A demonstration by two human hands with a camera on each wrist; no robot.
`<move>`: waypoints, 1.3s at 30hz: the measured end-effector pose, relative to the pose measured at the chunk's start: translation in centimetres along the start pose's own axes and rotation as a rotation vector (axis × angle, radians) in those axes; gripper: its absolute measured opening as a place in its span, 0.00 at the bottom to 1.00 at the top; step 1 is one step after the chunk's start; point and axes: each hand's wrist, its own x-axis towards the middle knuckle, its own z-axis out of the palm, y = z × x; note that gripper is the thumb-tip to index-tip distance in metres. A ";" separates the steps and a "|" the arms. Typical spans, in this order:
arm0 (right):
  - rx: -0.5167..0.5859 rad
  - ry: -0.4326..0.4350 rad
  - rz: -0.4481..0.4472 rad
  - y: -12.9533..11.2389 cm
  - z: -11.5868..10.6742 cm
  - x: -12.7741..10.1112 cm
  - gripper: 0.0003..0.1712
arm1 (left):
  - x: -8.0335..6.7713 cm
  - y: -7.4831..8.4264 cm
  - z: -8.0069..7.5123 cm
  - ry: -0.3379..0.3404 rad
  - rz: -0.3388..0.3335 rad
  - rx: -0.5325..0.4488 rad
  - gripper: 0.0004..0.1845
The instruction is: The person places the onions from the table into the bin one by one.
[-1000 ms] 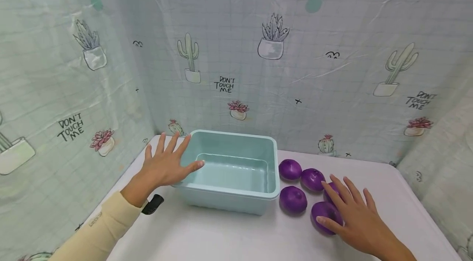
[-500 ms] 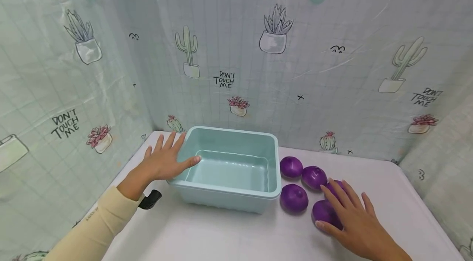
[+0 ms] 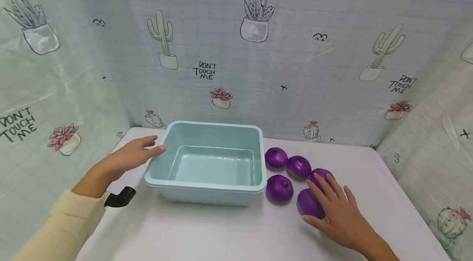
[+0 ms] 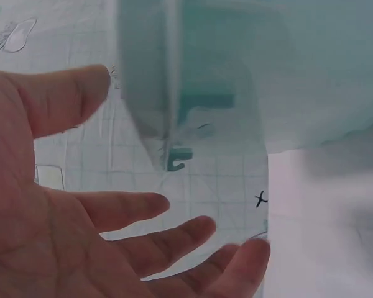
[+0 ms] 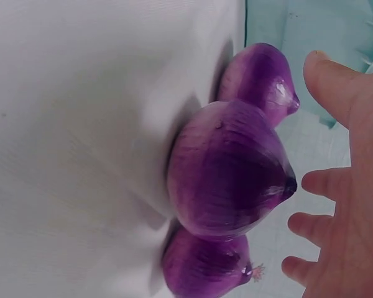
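Note:
Several purple onions (image 3: 279, 189) lie in a loose cluster to the right of a pale blue-green plastic bin (image 3: 207, 187). My right hand (image 3: 341, 218) hovers with spread fingers beside and over the nearest onion (image 3: 308, 202), partly covering it. In the right wrist view that onion (image 5: 230, 171) sits in front of the palm, a gap between it and the fingertips. My left hand (image 3: 127, 157) is at the bin's left side, thumb by the rim. The left wrist view has the thumb and fingers apart around the bin's edge (image 4: 174, 74), gripping nothing. The bin's inside is bare.
Everything stands on a white table (image 3: 207, 232). A curtain (image 3: 229, 47) printed with potted cacti encloses the table at the back and both sides. A black strap end (image 3: 120, 197) sticks out at the left sleeve cuff (image 3: 79, 207).
My left hand has turned palm inward and shifted from over the bin's left rim to just outside it. My right hand stays over the near onions. The head view has swung slightly right and down.

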 end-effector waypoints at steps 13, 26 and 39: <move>-0.020 0.048 0.043 0.2 0.8 -0.7 0.51 | 0.5 -1.2 -0.6 -0.011 0.004 -0.236 0.35; 0.136 0.029 0.118 1.2 1.8 -0.1 0.50 | 1.5 -1.7 -0.7 -0.036 0.020 -0.351 0.36; 0.249 0.066 0.063 1.8 2.7 0.6 0.52 | 1.8 -1.8 -0.6 -0.036 0.015 -0.359 0.37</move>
